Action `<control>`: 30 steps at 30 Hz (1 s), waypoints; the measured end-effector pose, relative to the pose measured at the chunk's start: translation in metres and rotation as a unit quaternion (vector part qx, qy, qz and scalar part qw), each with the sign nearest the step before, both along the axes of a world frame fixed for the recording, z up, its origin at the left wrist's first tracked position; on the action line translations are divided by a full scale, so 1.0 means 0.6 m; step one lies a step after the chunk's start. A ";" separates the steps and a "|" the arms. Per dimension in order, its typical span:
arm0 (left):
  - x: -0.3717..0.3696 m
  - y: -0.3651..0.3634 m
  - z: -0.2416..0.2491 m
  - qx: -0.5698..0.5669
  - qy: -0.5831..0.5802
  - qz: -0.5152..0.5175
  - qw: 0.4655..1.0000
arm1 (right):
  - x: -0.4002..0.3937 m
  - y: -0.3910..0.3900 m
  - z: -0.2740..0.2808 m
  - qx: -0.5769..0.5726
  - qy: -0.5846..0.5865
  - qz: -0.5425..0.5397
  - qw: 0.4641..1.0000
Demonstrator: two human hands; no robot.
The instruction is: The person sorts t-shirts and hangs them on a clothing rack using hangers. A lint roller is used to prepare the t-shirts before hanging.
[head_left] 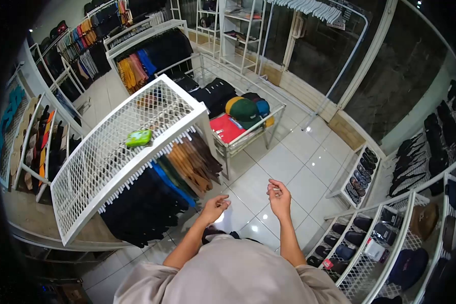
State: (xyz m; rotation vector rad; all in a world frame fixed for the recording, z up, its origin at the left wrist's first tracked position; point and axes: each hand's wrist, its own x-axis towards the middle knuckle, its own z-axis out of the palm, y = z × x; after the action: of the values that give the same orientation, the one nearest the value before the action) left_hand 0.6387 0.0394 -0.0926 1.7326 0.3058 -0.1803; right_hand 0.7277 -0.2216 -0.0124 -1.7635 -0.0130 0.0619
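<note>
Head view: left hand near the mesh-topped rack, right hand farther from it, both loosely half-curled.

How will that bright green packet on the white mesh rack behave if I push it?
The green packet looks glossy, so its wrapper may feel slick. It lies low and flat on the mesh rack, so it'll probably slide rather than roll.

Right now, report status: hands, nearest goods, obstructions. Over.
Left hand and right hand look empty, fingers loosely curled, above white floor tiles. Brown hanging garments beside left hand. White mesh-topped rack close on the left, possible snag.
</note>
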 end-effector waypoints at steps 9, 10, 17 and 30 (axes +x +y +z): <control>0.241 -0.097 0.014 -0.039 0.037 -0.082 0.995 | 0.117 -0.115 -0.063 0.018 0.048 -0.082 0.995; 0.278 -0.109 0.011 -0.047 0.043 -0.089 0.994 | 0.141 -0.128 -0.074 0.017 0.057 -0.087 0.994; 0.544 -0.200 -0.066 -0.098 0.036 -0.074 0.992 | 0.362 -0.214 -0.052 -0.038 0.096 -0.071 0.992; 1.014 -0.288 -0.010 -0.065 -0.039 -0.126 0.989 | 0.799 -0.326 -0.052 0.000 0.066 -0.096 0.993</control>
State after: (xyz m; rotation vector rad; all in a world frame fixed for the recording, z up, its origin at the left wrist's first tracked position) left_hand 1.2470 -0.1337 -0.0989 1.6406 0.0152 -0.3091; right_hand 1.2070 -0.4173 -0.0436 -1.7501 0.2521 0.0389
